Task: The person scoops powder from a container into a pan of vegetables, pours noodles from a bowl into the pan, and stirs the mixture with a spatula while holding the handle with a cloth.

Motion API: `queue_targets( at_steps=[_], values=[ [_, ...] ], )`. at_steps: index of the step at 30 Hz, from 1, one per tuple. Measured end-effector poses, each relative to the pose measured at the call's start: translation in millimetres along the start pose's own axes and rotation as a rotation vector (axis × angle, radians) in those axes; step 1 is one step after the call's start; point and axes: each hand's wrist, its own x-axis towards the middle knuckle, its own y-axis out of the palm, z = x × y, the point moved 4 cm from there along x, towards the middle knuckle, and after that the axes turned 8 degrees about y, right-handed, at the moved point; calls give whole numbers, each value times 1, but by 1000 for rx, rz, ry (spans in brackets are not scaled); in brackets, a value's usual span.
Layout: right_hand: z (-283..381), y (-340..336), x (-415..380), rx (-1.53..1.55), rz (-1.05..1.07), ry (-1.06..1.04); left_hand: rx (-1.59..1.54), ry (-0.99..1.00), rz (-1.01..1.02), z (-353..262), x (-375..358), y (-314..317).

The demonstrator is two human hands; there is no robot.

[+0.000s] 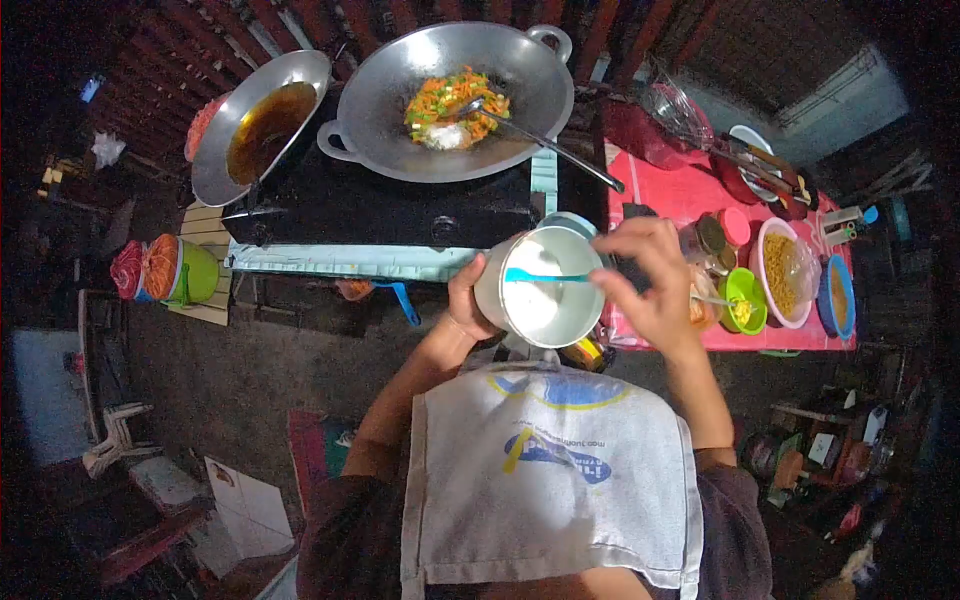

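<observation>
My left hand [470, 298] is wrapped round the side of a white tub [545, 325], tilted so that its inside faces me. Across the tub lies a turquoise spoon [548, 277], with some white contents beneath it. My right hand [652, 280] is at the tub's right rim, thumb and fingers apart, close to the end of the spoon's handle. Beyond the tub, a large wok [370, 90] sits on the stove, holding chopped orange and green vegetables [455, 100] with a heap of white powder [445, 136]. A metal ladle [550, 145] rests in the wok.
Left of the wok is a second pan [305, 75] with dark oil. On the right, a red-covered table [650, 205] bears jars, a green bowl [735, 315], a pink bowl of yellowish food [780, 270] and a blue bowl [835, 315]. A green bucket [203, 275] stands at left.
</observation>
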Motion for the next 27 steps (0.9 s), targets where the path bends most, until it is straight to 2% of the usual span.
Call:
queue_targets(
  at_steps=[1,2,4,8,12,27],
  values=[
    [21,-3,2,-190,107,-41,-26,-1,46,0,1,2],
    [22,1,0,-186,105,-32,-51,-1,94,0,2,4],
    [26,12,-7,-396,152,-154,7,-1,75,-1,3,10],
    [31,6,-5,-421,49,-159,78,44,38,-5,0,9],
    [47,-10,-4,-412,140,-15,59,77,23,-16,-6,5],
    [51,50,1,-246,199,-50,109,101,-2,-49,-19,-9]
  ],
)
